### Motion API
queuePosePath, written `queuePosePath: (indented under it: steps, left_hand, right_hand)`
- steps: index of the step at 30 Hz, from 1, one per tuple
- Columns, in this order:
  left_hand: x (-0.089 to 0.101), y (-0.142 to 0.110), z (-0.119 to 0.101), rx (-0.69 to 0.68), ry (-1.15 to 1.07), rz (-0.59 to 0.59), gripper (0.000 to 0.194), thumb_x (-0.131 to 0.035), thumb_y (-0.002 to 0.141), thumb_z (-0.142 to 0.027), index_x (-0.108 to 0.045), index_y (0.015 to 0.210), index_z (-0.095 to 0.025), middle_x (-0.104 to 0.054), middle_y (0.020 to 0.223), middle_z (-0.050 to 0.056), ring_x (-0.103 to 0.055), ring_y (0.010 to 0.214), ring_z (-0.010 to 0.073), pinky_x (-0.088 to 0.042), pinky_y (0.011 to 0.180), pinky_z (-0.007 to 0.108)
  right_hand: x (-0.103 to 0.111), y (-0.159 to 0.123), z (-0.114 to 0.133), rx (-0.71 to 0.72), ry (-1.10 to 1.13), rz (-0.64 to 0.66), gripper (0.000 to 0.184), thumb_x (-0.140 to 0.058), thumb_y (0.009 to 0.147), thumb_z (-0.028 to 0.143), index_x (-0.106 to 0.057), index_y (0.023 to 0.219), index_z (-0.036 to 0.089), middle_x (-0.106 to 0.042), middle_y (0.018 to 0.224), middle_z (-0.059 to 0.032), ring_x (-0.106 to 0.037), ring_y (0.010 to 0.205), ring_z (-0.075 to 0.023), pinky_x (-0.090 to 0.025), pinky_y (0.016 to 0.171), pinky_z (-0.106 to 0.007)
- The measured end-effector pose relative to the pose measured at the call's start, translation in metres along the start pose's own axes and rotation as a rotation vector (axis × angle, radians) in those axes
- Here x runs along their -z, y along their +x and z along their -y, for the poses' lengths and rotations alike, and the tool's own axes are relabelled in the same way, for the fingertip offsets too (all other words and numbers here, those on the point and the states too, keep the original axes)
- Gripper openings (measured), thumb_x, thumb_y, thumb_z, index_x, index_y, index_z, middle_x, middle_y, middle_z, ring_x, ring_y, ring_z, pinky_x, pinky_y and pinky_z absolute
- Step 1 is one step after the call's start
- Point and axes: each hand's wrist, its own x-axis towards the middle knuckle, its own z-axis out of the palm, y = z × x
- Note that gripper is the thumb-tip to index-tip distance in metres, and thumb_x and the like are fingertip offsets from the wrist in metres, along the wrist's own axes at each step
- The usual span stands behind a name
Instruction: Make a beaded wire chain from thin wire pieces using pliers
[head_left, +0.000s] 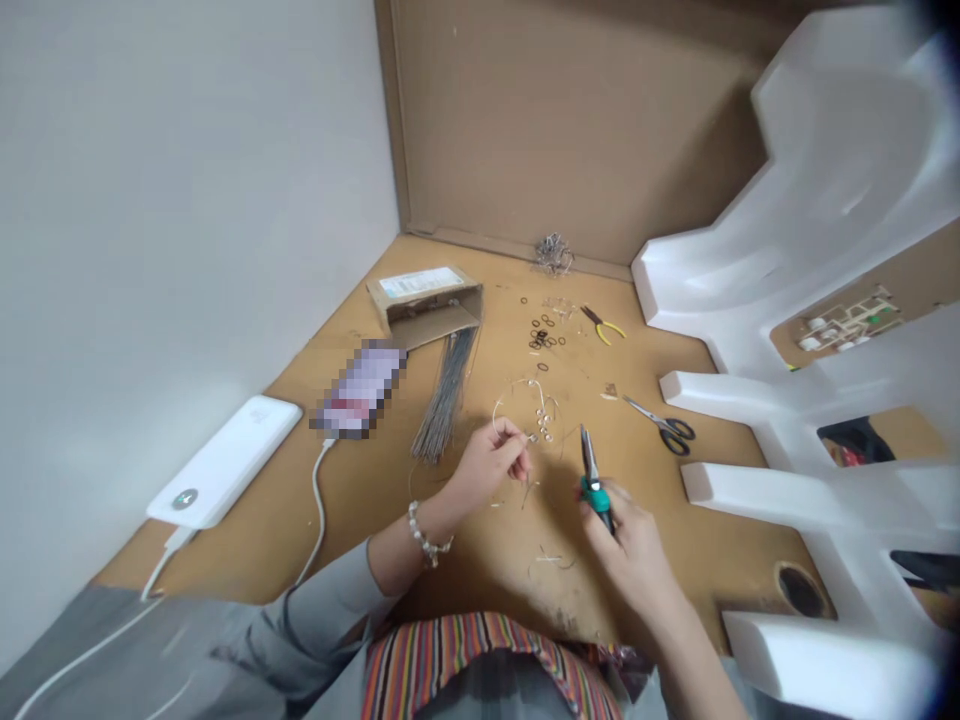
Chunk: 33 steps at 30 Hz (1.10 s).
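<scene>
My left hand [496,458] is closed in a pinch, with a beaded bracelet [427,540] on its wrist. A thin pale wire loop [498,402] curves up from its fingers, and a small shiny piece [533,438] shows at the fingertips. In my right hand [630,545] is a pair of pliers [591,465] with a green and black handle, its jaws pointing up and away from me. Small round clear beads [544,424] lie just beyond my left fingertips. Bits of thin wire [551,558] are scattered on the wooden table [517,590] between my forearms.
A bundle of grey wires [445,400] sticks out of an open cardboard box [427,310]. Dark rings [541,338], yellow-handled pliers [602,325], scissors [666,425] and tangled wire [553,254] lie farther off. A phone [361,388] and power bank [225,460] sit left; white moulded foam [742,485] borders the right.
</scene>
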Motion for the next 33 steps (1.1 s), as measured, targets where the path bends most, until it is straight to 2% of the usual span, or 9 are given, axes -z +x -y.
queuePosePath:
  steps: [5,8,10,16,23,33]
  left_hand:
    - [0.001,0.001,0.001,0.012,0.014,-0.008,0.012,-0.050,0.075,-0.021,-0.044,0.066,-0.016,-0.056,0.051,-0.003,-0.051,0.042,0.0070,-0.041,0.047,0.020]
    - [0.002,0.002,0.004,-0.003,0.031,-0.018,0.012,-0.050,0.076,-0.020,-0.045,0.066,-0.016,-0.056,0.051,-0.004,-0.051,0.042,0.0066,-0.041,0.047,0.019]
    - [0.003,0.002,0.006,-0.011,0.041,-0.034,0.013,-0.051,0.077,-0.021,-0.045,0.066,-0.017,-0.055,0.049,-0.004,-0.051,0.042,0.0064,-0.041,0.046,0.019]
    - [0.003,0.002,0.006,-0.015,0.053,-0.066,0.014,-0.052,0.076,-0.020,-0.045,0.064,-0.017,-0.054,0.048,-0.004,-0.049,0.042,0.0063,-0.041,0.046,0.019]
    - [0.003,0.002,0.007,-0.011,0.102,-0.090,0.014,-0.053,0.075,-0.022,-0.046,0.064,-0.017,-0.054,0.047,-0.004,-0.048,0.040,0.0069,-0.039,0.045,0.019]
    - [0.003,0.001,0.008,-0.023,0.144,-0.106,0.010,-0.052,0.073,-0.018,-0.047,0.065,-0.017,-0.054,0.048,-0.005,-0.049,0.041,0.0073,-0.039,0.046,0.019]
  right_hand:
    - [0.009,0.000,-0.003,-0.004,-0.471,-0.134,0.009,-0.052,0.076,0.027,-0.048,0.070,0.021,-0.059,0.079,-0.0051,-0.056,0.073,-0.0201,-0.040,0.065,-0.030]
    - [0.005,0.002,-0.004,0.009,-0.614,-0.157,0.010,-0.055,0.073,0.028,-0.047,0.073,0.022,-0.060,0.079,-0.0057,-0.055,0.076,-0.0217,-0.040,0.066,-0.031]
    - [0.000,0.002,-0.006,0.035,-0.645,-0.153,0.012,-0.056,0.072,0.028,-0.049,0.078,0.021,-0.060,0.080,-0.0065,-0.055,0.077,-0.0230,-0.040,0.068,-0.032]
    - [-0.012,0.002,-0.015,0.120,-0.683,-0.188,0.038,-0.054,0.074,0.031,-0.049,0.109,0.017,-0.063,0.087,-0.0094,-0.055,0.079,-0.0250,-0.038,0.073,-0.036]
    - [-0.015,0.005,-0.012,0.159,-0.764,-0.160,0.035,-0.052,0.076,0.034,-0.054,0.106,0.016,-0.063,0.083,-0.0084,-0.056,0.076,-0.0234,-0.034,0.071,-0.033]
    - [-0.019,0.005,-0.011,0.154,-0.712,-0.165,0.032,-0.052,0.077,0.031,-0.055,0.105,0.016,-0.064,0.082,-0.0078,-0.057,0.076,-0.0220,-0.034,0.070,-0.032]
